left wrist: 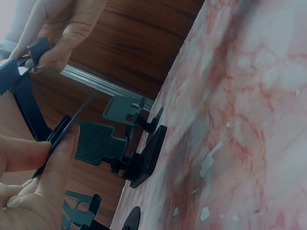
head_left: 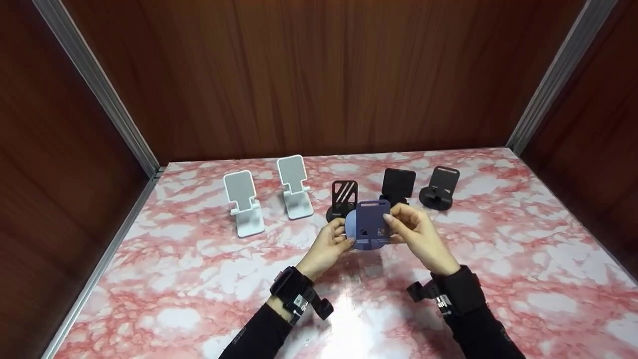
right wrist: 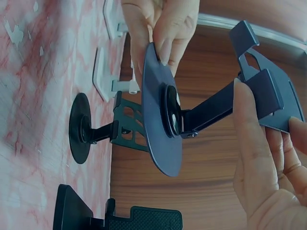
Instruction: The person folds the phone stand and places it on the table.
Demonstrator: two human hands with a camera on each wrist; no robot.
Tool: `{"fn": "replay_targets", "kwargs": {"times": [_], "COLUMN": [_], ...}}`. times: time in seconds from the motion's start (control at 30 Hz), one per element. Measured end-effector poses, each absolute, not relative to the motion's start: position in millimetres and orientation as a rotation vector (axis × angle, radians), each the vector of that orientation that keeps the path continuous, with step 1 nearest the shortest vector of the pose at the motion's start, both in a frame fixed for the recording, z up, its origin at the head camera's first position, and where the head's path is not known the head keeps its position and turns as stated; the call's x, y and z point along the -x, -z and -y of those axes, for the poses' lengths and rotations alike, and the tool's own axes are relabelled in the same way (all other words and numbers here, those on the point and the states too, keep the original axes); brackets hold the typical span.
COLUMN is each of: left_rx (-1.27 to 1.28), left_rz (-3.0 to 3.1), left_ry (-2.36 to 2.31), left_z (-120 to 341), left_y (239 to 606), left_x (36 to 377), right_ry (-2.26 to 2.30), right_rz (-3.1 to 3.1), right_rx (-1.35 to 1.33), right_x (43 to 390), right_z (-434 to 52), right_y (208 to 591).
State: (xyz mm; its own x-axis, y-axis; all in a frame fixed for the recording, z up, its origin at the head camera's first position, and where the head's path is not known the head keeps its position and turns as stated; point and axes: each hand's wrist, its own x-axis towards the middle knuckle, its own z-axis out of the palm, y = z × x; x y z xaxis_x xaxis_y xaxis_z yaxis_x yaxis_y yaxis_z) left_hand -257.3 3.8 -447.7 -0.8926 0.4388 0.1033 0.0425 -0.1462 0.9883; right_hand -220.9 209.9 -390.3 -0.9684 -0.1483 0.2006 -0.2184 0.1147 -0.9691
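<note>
Sleeved forearms [head_left: 261, 329] converge; left grip [head_left: 329, 243] pinches disc base [right wrist: 156, 120] of blue stand [head_left: 368, 227], right grip [head_left: 419, 234] pinches its plate [head_left: 374, 215].

marbled table [head_left: 174, 279] | left white stand [head_left: 244, 203] | right white stand [head_left: 295, 185] | slotted black stand [head_left: 343, 209] | square-plated black stand [head_left: 398, 183] | dark-grey stand [head_left: 443, 179]

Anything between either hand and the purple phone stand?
Nothing visible. The left hand already pinches the round base of the purple phone stand, and the right hand grips its upper plate. The slotted black stand sits beyond it on the table, not between.
</note>
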Motion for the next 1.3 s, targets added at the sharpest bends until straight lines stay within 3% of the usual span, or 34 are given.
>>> {"fn": "replay_targets", "kwargs": {"times": [0.63, 1.0, 1.3], "left_rx": [-0.744, -0.774, -0.916], "left_rz": [-2.092, -2.283, -2.426], "left_ry": [-2.030, -2.029, -1.994], "left_z": [-6.5, -7.1, -3.4], "left_y": [440.5, 442.9, 440.5], "left_x": [255.9, 254.5, 253.6], "right_ry": [-2.085, -2.290, -2.534], "right_rz": [2.298, 2.289, 2.277], "right_rx": [-0.437, -0.605, -0.580], "right_x": [217.1, 220.8, 226.6], "right_z": [-223.8, -231.9, -230.3], "right_y": [379.1, 382.3, 388.9]}}
